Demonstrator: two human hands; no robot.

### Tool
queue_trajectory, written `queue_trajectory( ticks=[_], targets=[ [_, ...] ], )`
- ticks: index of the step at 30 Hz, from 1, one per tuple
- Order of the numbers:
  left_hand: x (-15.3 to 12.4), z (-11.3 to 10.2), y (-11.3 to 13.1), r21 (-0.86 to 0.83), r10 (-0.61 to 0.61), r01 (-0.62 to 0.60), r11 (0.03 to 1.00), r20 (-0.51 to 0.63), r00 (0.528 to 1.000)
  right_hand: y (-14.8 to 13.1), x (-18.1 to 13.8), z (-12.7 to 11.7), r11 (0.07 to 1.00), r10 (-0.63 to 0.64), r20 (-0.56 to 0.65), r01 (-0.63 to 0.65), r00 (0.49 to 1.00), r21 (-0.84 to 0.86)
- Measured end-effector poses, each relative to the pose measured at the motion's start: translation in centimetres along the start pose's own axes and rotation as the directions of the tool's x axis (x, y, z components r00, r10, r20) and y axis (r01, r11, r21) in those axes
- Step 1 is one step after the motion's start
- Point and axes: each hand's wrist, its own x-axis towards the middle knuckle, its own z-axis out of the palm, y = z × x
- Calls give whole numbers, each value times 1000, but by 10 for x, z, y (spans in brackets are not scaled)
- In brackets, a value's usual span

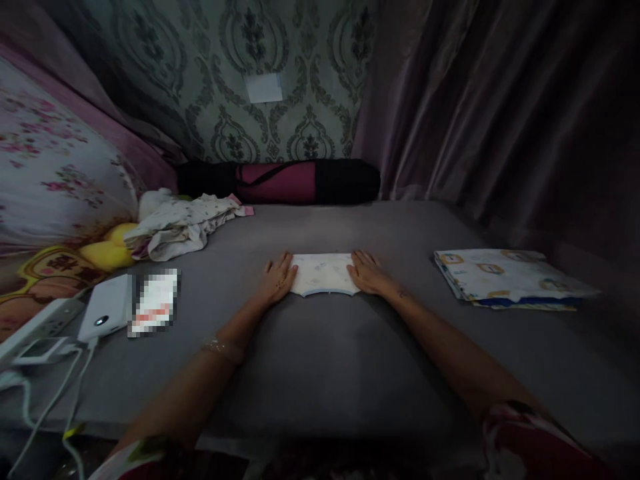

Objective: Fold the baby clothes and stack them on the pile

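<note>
A small white piece of cloth (324,272) with faint prints and a blue-trimmed, curved near edge lies flat on the grey bed surface (330,360). It looks like a folded small garment, though its exact kind is unclear. My left hand (278,279) rests at its left edge, palm down, fingers stretched forward. At the opposite edge, my right hand (367,272) lies flat in the same way, with its thumb on the cloth. Neither hand grips the cloth.
Folded printed cloths (515,275) are stacked at right. Rumpled clothes (187,227) lie back left, near a yellow plush (113,248). A white power bank (107,308), cables and a power strip (45,323) occupy the left. A black-and-pink long bag (277,183) lies along the wall.
</note>
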Motion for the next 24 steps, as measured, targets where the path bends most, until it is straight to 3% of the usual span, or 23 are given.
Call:
queue_trajectory(
  ticks=[4,10,15,17,20,24],
  targets=[
    [2,4,-9,-190,-36,8,982,-145,989,-16,4,-1,999,-50,-81,49,996,-11],
    [6,11,-20,-346,-74,-25,938,-271,960,-19,12,17,997,-78,-86,76,993,-25],
    [8,15,-24,-396,-130,-4,918,-311,942,-20,12,9,998,-68,-36,67,997,-13],
    [8,16,-26,-405,-153,10,914,-321,935,-30,11,4,997,-74,-68,73,995,-17],
    [9,18,-28,-420,-175,15,907,-345,922,-51,12,2,987,-161,-159,162,974,-11],
    [8,17,-28,-429,-190,20,903,-357,914,-72,15,13,966,-253,-170,260,952,16]
  ],
)
